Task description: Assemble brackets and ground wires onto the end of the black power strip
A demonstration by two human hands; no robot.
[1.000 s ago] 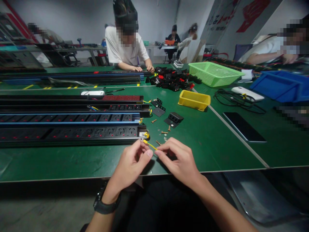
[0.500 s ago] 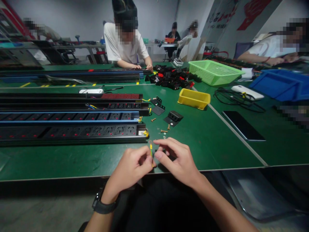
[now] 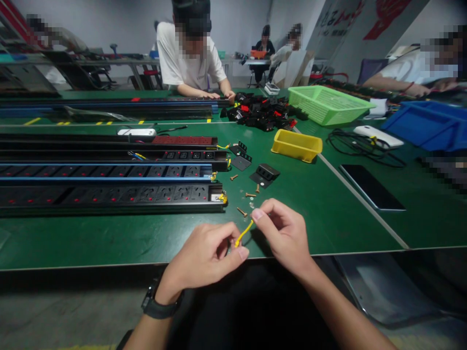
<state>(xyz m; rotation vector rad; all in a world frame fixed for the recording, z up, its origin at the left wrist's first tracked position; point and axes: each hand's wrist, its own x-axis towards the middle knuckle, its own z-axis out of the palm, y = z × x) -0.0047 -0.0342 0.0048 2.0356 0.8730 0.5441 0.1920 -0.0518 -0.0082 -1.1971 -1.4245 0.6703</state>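
A short yellow wire (image 3: 244, 233) stretches between my two hands above the table's front edge. My right hand (image 3: 286, 233) pinches its upper end between thumb and fingers. At the lower end, the thumb and index finger of my left hand (image 3: 206, 255) close around the wire's tip, partly hiding it. Just beyond my fingers lies a brass-coloured screw (image 3: 242, 212), with a second screw (image 3: 250, 195) and small clear washers (image 3: 251, 204) near it. Left of these, the nearest black power strip (image 3: 146, 194) ends in a yellow wire terminal (image 3: 223, 197).
More strips, including a blue-edged one (image 3: 109, 180), lie behind. Black brackets (image 3: 266, 174), a yellow bin (image 3: 297, 146), a green basket (image 3: 328, 104), a blue bin (image 3: 434, 126) and a phone (image 3: 372, 187) sit to the right. Across the table a person (image 3: 191, 58) leans over other strips.
The wire has swung from upright to slanting right, and my right hand now grips its upper end. A screw shows on the table where my right fingertips were.
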